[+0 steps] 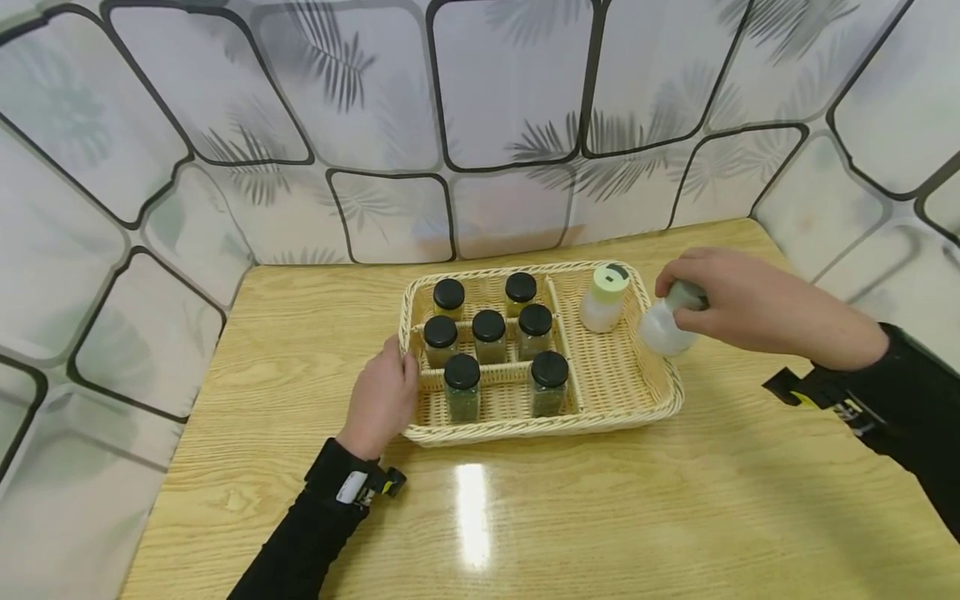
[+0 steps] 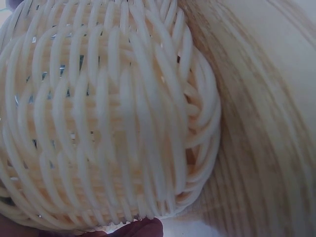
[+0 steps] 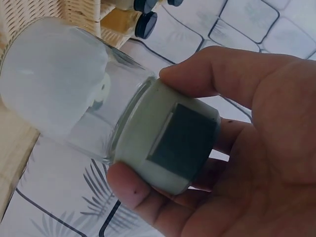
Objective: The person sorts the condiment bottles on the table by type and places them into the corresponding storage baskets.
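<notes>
My right hand [image 1: 738, 300] holds a clear glass seasoning jar [image 1: 663, 329] by its grey-green lid [image 3: 168, 133], just beyond the right rim of a wicker basket [image 1: 540, 429]. White contents fill much of the jar, which is tilted. At the basket's left end, my left hand [image 1: 380, 396] grips the rim; the left wrist view shows the woven wall [image 2: 108, 113] close up and a fingertip [image 2: 143, 228] below it. Inside the basket's right compartment stands another jar [image 1: 603, 300] with a pale green lid and white contents.
Several small glass jars with black lids, such as one at the front [image 1: 462, 387], stand in the basket's divided left part. The basket rests on a wood-grain table [image 1: 300, 333]. A patterned curtain [image 1: 517, 92] encloses the back and sides.
</notes>
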Tool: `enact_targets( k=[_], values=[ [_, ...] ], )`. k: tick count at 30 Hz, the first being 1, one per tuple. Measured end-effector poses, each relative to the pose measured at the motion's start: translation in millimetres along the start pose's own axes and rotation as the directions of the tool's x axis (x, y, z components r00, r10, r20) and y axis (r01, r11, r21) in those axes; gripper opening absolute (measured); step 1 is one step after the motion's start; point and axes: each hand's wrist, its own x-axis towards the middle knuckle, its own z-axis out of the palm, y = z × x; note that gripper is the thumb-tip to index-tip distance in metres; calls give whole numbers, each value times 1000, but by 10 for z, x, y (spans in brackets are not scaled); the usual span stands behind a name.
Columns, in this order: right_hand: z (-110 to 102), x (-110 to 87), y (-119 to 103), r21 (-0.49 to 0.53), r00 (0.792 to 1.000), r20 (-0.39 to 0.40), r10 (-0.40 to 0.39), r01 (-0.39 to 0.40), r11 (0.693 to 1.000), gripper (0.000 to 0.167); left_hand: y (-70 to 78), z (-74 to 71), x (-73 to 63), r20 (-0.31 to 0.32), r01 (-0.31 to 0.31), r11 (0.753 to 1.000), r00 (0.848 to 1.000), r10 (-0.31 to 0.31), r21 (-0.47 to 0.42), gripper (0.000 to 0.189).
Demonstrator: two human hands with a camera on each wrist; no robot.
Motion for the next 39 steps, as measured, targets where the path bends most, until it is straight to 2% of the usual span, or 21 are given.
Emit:
enact_targets(
  k=[11,22,28,39],
  values=[
    [112,140,-146,46,997,7,-71,71,996,19,-8,14,17,0,-4,1000,1000,4,7,37],
    [245,248,-180,114,993,31,-114,110,987,16,-1,3,10,4,-6,1000,1000,6,3,38],
    [343,288,-174,115,991,62,-121,114,987,17,-17,14,15,4,-7,1000,1000,7,6,39],
    [518,331,-186,147,988,63,-138,128,981,18,-12,11,8,-9,-7,1000,1000,7,-5,37]
  ],
)
